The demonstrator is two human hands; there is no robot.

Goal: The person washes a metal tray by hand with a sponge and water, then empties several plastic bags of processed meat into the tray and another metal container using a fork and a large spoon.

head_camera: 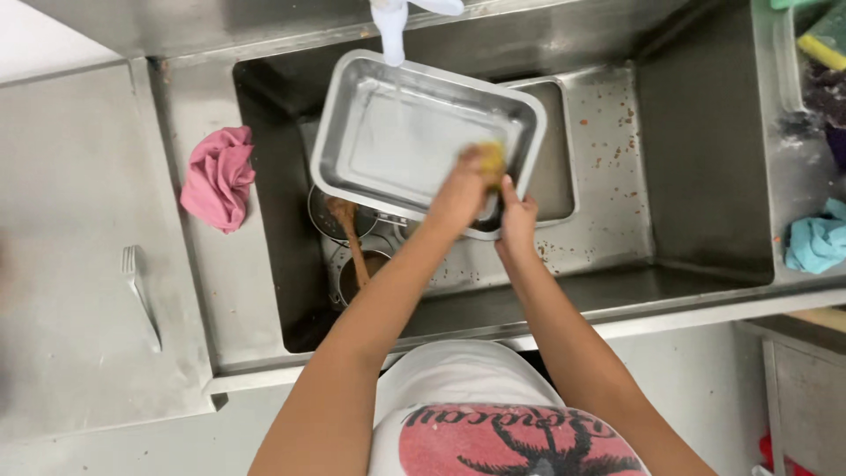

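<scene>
Nearest the camera, a white shirt [467, 388] with a red print filled the bottom of the view, and two bare forearms reached from it over the sink [705, 150]. Left hand [460, 189] pressed a yellow sponge [492, 164] against the inside of a rectangular steel tray [397, 132], its fingers closed over the sponge near the tray's near right corner. Right hand [516, 220] gripped the tray's rim at that same corner, fingers curled around the edge and holding the tray tilted up above the basin. A white tap spout [390, 31] hung just over the tray's far rim.

Under the tray, lower in the sink, lay round metal pots [333, 220] with a wooden spoon [351, 236] resting across them. A second flat steel pan [555, 150] showed behind the tray on the right, and the steel surface beside it was speckled with brown crumbs.

On the counter [70, 176] to the left, a pink cloth [218, 178] lay bunched just beside the sink's edge, and a metal fork [139, 286] lay further left and nearer. On the far right ledge sat a light blue cloth [815, 240], with a yellow and green sponge [827, 40] in the far right corner.
</scene>
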